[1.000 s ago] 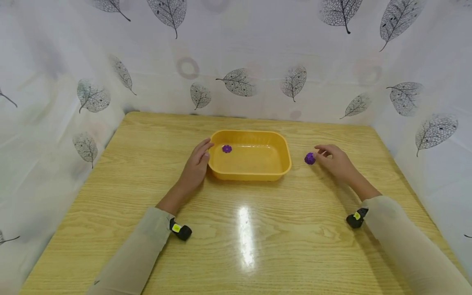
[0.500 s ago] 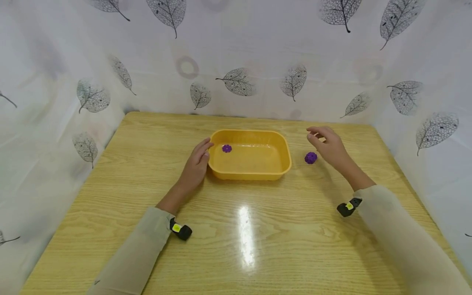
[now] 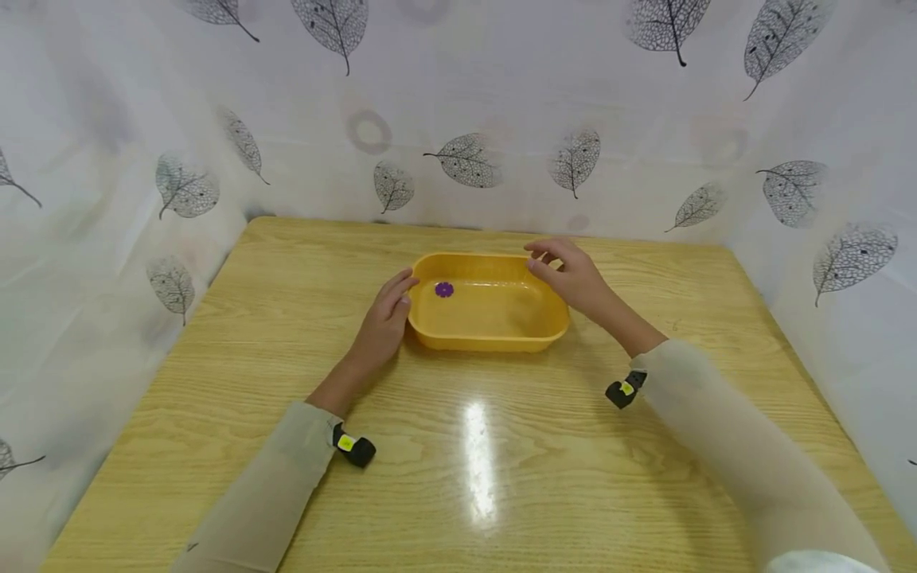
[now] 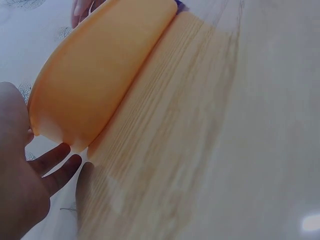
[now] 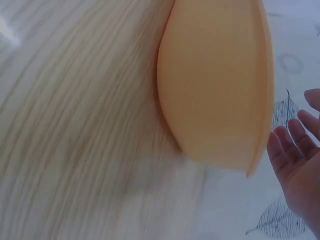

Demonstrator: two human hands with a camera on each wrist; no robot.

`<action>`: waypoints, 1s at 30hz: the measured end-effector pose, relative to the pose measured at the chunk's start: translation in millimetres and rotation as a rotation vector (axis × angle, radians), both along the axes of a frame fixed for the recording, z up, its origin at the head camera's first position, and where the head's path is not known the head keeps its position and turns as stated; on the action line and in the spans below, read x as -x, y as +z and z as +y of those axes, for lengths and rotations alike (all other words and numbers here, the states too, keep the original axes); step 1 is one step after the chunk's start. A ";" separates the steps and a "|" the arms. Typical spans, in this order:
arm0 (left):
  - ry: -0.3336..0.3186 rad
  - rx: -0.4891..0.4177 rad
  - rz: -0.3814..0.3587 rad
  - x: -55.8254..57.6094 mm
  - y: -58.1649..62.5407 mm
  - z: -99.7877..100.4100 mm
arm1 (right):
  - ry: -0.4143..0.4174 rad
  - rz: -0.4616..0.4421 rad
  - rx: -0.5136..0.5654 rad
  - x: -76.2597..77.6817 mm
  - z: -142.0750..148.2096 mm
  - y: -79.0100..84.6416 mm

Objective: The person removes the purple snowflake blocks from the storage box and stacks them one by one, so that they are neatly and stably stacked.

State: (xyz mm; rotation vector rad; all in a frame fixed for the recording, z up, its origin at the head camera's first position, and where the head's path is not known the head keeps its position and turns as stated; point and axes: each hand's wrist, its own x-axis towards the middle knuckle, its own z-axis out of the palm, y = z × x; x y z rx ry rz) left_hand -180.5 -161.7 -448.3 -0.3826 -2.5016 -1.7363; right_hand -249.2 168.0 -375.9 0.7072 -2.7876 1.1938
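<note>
A yellow plastic tray (image 3: 494, 344) stands on the table, with one purple flower-shaped piece (image 3: 444, 290) lying inside near its left end. My left hand (image 3: 380, 322) rests against the tray's left end, its fairly straight fingers along the outer wall and rim. Over the tray's right end hovers my right hand (image 3: 569, 274), fingers loosely bent, with nothing visible between them. In the right wrist view its fingers (image 5: 292, 145) appear spread beside the rim. A bit of a purple thing (image 4: 181, 6) shows past the tray in the left wrist view; my right forearm hides that spot in the head view.
The wood-grain table (image 3: 430, 446) carries a bright light reflection in front of the tray. A white curtain (image 3: 487, 95) with leaf prints hangs behind the table and along both sides. Each wrist wears a small black camera (image 3: 354, 446).
My right hand has left the purple flower-shaped cluster on the right, risen, and moved left over the tray's right end. My left hand and the tray keep their places.
</note>
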 end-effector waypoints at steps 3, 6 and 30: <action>-0.006 -0.009 0.006 0.2 -0.3 -0.1 | 0.057 -0.005 0.005 3.5 -17.5 -4.2; -0.011 -0.015 0.004 -0.3 0.4 -0.2 | 0.102 -0.027 0.011 6.5 -34.6 -8.1; -0.001 0.011 -0.001 0.6 -0.9 0.0 | 0.203 -0.088 -0.268 26.3 -114.1 -46.4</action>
